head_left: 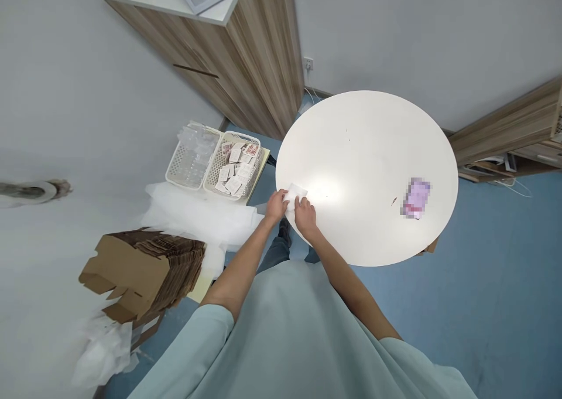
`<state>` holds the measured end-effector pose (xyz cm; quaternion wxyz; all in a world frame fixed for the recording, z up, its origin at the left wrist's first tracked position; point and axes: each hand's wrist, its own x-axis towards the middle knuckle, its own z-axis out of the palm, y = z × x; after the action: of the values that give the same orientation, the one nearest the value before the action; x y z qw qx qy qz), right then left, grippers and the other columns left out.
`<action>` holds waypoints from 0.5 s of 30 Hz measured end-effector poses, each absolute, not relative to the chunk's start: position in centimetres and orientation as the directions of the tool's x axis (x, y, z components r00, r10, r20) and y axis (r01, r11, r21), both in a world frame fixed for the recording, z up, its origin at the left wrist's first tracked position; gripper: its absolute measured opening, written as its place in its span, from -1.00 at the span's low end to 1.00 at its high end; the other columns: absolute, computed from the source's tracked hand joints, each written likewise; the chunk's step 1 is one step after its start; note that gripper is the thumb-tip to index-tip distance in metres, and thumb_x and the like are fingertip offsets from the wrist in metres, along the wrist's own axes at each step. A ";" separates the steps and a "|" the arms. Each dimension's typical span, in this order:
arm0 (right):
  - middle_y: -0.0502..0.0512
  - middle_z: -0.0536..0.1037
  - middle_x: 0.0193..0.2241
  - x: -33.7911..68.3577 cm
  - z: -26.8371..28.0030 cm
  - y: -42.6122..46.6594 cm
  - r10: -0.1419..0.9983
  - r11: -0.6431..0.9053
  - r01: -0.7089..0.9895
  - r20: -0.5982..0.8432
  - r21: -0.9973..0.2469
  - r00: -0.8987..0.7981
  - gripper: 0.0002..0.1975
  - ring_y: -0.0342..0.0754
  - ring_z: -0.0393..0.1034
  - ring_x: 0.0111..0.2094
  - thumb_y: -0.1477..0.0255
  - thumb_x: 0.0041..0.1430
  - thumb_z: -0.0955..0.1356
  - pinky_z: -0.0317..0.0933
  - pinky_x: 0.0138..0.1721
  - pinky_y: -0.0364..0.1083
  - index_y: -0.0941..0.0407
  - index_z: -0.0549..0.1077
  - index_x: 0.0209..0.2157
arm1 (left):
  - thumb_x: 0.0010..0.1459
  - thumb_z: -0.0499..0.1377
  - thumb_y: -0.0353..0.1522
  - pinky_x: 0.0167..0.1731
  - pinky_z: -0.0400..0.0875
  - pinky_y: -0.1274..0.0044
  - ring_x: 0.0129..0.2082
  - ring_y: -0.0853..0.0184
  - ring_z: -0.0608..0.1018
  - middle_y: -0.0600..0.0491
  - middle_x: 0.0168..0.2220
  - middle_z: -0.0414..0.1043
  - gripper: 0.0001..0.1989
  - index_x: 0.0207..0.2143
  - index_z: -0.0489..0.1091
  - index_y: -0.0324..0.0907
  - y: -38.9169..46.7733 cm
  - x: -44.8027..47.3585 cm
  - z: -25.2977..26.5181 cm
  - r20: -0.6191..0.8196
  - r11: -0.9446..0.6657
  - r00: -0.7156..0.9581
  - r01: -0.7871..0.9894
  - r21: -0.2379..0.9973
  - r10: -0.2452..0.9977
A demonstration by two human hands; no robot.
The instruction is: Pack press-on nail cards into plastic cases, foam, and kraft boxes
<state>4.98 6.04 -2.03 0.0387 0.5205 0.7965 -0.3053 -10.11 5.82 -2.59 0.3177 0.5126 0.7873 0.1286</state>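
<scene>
A small white wrapped piece, soft like packing foam, lies at the left edge of the round white table. My left hand pinches its left side, thumb and fingers closed. Against its lower right side, my right hand presses with bent fingers, closed on it too. Whatever may be inside the white wrapping is hidden. Farther right on the tabletop sits a purple and pink item, blurred into blocks.
Left of the table, a white basket holds several small packets beside another basket of clear plastic. A white foam roll and a stack of flattened cardboard boxes are nearer. A wood-grain cabinet stands behind.
</scene>
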 end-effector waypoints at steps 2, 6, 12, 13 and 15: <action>0.48 0.41 0.17 5.2 -2.1 6.1 0.803 0.265 0.854 -0.389 -0.447 -0.452 -0.41 0.23 0.33 0.16 0.63 0.43 0.16 0.28 0.11 0.13 0.20 0.18 0.44 | 0.26 0.17 -0.47 0.15 0.45 0.30 0.03 0.14 0.57 -0.11 0.01 0.49 -0.61 0.13 0.44 -0.11 5.4 -9.5 -2.7 -0.339 0.435 -0.291 0.740 0.513 0.895; 0.41 0.42 0.15 5.2 -2.2 6.1 0.823 0.203 0.869 -0.402 -0.451 -0.401 -0.41 0.20 0.36 0.11 0.60 0.43 0.20 0.33 0.05 0.11 0.11 0.21 0.43 | 0.25 0.15 -0.48 0.14 0.45 0.31 0.02 0.16 0.56 -0.07 -0.01 0.47 -0.59 0.13 0.42 -0.07 5.1 -9.0 -2.9 -0.331 0.455 -0.324 0.741 0.493 0.886; 0.38 0.39 0.17 4.8 -0.9 5.9 0.807 0.078 0.895 -0.499 -0.440 -0.316 -0.38 0.18 0.42 0.12 0.41 0.45 0.31 0.39 -0.02 0.02 0.07 0.18 0.47 | 0.25 0.20 -0.45 0.10 0.44 0.34 0.02 0.13 0.60 -0.15 0.03 0.50 -0.63 0.12 0.43 -0.15 5.9 -9.5 -2.4 -0.371 0.448 -0.284 0.739 0.502 0.884; 0.38 0.39 0.17 4.7 -0.4 5.7 0.809 0.061 0.900 -0.507 -0.432 -0.298 -0.37 0.18 0.43 0.11 0.40 0.45 0.32 0.40 -0.04 0.01 0.08 0.17 0.47 | 0.26 0.21 -0.44 0.11 0.44 0.32 0.05 0.10 0.60 -0.18 0.06 0.51 -0.61 0.14 0.42 -0.18 5.9 -9.6 -2.2 -0.380 0.433 -0.256 0.743 0.510 0.889; 0.40 0.40 0.15 4.7 0.6 5.1 0.837 0.047 0.905 -0.478 -0.424 -0.267 -0.37 0.18 0.47 0.07 0.39 0.46 0.31 0.41 -0.07 0.01 0.10 0.16 0.48 | 0.26 0.25 -0.39 0.15 0.42 0.30 0.14 0.03 0.57 -0.26 0.13 0.50 -0.54 0.20 0.38 -0.22 5.7 -9.9 -1.7 -0.374 0.390 -0.200 0.740 0.548 0.906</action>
<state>4.66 5.15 0.60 0.0503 0.6033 0.7216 -0.3358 -9.86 5.68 -1.72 0.3323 0.5382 0.7645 0.1244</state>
